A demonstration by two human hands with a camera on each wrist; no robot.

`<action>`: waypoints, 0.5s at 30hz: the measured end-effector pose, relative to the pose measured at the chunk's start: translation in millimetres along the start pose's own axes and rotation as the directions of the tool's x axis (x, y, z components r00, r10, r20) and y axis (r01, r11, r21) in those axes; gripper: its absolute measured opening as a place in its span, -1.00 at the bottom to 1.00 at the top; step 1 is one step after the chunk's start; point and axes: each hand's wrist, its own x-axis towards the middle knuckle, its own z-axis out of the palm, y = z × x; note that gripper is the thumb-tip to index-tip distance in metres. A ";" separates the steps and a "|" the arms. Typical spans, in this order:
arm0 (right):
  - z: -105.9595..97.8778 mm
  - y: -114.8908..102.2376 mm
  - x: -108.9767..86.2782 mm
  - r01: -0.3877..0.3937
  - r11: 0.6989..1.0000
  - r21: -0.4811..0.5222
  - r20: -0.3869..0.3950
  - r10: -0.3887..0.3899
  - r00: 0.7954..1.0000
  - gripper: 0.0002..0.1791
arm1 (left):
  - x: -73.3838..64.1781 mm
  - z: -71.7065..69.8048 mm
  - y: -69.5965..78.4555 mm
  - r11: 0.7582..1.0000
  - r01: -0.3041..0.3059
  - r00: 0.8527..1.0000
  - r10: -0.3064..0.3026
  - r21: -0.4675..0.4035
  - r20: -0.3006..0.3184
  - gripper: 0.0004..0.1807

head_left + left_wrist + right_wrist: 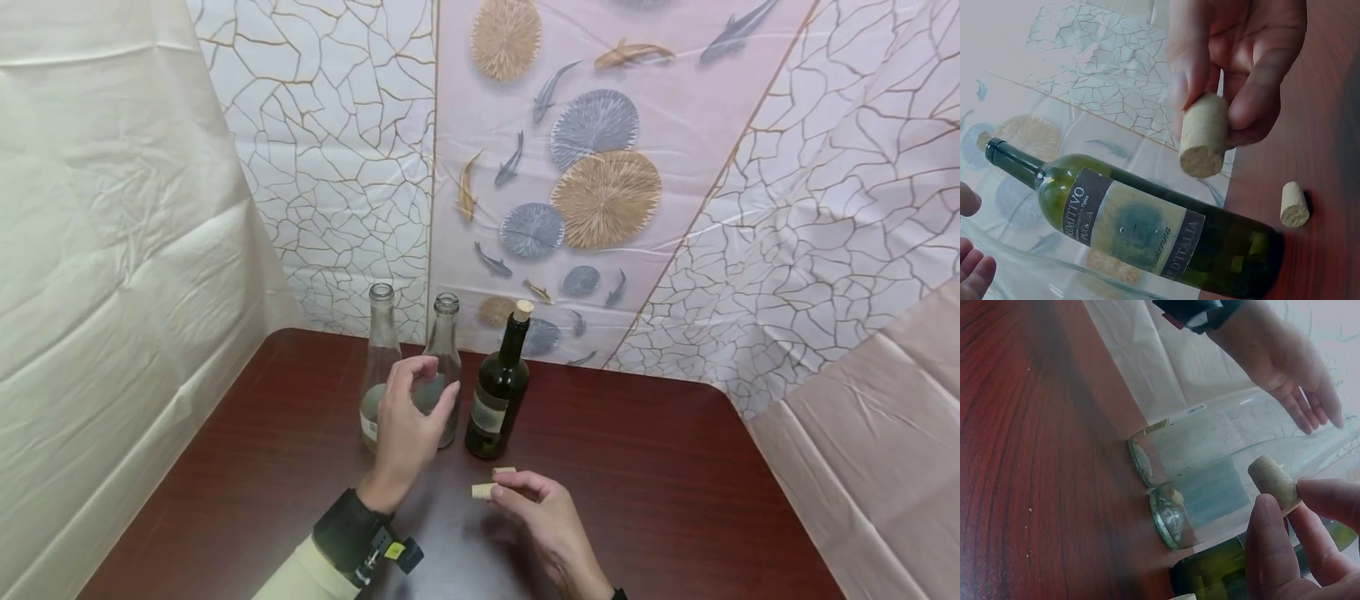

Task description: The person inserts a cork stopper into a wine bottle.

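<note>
My right hand (pixel 551 521) pinches a pale cork (pixel 1202 137) between thumb and fingers, one end sticking out past the fingertips. Close behind it, a second cork (pixel 1294 205) lies on the table near the base of the green wine bottle (pixel 1141 228). That bottle stands upright with a cork stopper (pixel 523 311) in its mouth. My left hand (pixel 408 417) is raised in front of two clear bottles, fingers and thumb loosely curved apart with nothing between them. The left clear bottle (pixel 382 333) and the right clear bottle (pixel 444 337) both have uncovered mouths.
A dark red wooden table (pixel 637 492) carries everything. Behind it hangs a patterned cloth (pixel 337 167) with fish and round leaf prints, and a plain cream cloth (pixel 112 292) drapes along the left side. The bottles stand in a row near the back edge.
</note>
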 end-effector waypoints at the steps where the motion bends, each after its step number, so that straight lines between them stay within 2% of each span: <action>1: -0.3 0.6 0.1 0.002 1.000 0.009 -0.001 -0.002 1.000 -0.60 | 1.6 0.7 -0.1 1.000 -0.005 1.000 0.006 0.014 -0.004 -0.55; 9: -3.1 2.5 -0.1 -0.010 1.000 -0.002 -0.002 0.010 1.000 -0.61 | 10.8 8.2 2.0 0.994 -0.013 1.000 0.016 0.113 -0.021 -0.38; 15: -4.9 3.6 -0.5 -0.013 1.000 0.028 0.007 0.013 1.000 -0.61 | 15.9 16.0 6.9 0.982 0.018 1.000 -0.017 0.188 -0.009 -0.20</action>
